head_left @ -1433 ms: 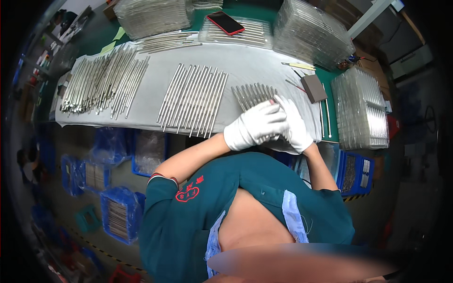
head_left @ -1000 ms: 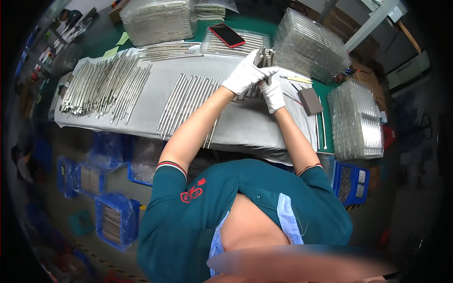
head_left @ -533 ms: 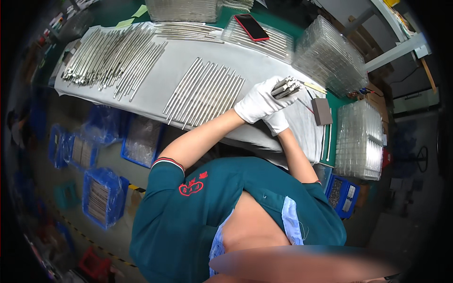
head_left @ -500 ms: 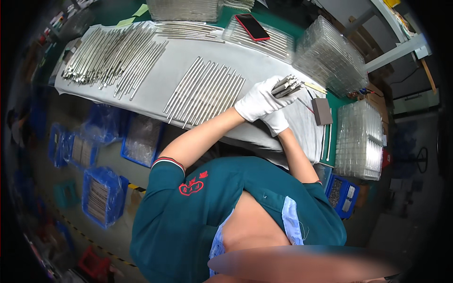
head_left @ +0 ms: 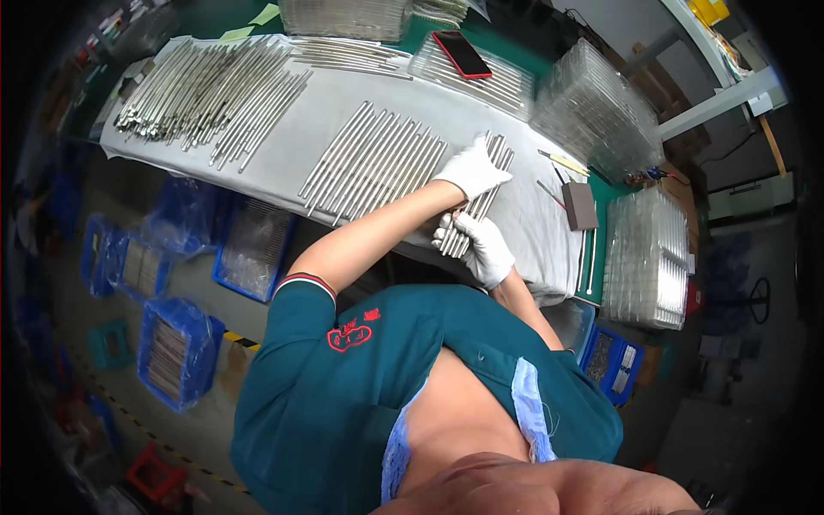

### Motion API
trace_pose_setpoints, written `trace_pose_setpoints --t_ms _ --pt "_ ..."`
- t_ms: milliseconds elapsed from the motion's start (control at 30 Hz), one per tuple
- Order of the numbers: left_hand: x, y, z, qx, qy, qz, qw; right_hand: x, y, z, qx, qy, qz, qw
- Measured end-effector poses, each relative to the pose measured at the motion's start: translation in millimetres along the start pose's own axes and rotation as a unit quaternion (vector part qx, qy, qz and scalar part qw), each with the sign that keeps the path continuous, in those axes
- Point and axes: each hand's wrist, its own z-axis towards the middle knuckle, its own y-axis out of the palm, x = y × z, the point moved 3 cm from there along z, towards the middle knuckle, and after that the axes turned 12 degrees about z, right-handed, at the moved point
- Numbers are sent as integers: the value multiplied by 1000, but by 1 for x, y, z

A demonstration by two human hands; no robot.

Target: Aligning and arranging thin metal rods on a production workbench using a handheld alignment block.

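Observation:
A bundle of slim silvery metal rods [head_left: 477, 204] slants between my two white-gloved hands, over the right part of the cloth. My left hand [head_left: 472, 170] closes around its upper part, with the rod ends fanning out slightly past the fingers. Lower down, nearer my body, my right hand [head_left: 485, 249] wraps the bottom of the bundle, and the lower ends poke out beside its fingers. Just left of my hands, a row of similar rods [head_left: 373, 163] lies side by side on the grey cloth [head_left: 283, 150]. Part of the held bundle is hidden by the gloves.
A large rod pile [head_left: 202, 99] covers the cloth's left end. At the back are a red-edged phone [head_left: 462, 54] on a clear tray and stacked clear trays [head_left: 592, 107]. A dark grey block [head_left: 581, 204] and a yellow-handled tool [head_left: 566, 163] lie right. Blue crates [head_left: 176, 352] stand below left.
My hands have moved left and turned the bundle, which pointed up and right; it now lies lengthwise toward me. My right hand has come down to its lower end.

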Motion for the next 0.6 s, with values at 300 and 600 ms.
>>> trace_pose_setpoints --t_ms 300,600 --pt "-11 10 -26 -65 155 238 957 -4 -6 -12 20 93 -115 989" --pt "-30 9 -33 7 176 279 944 -68 -25 -15 68 -61 -607 789"
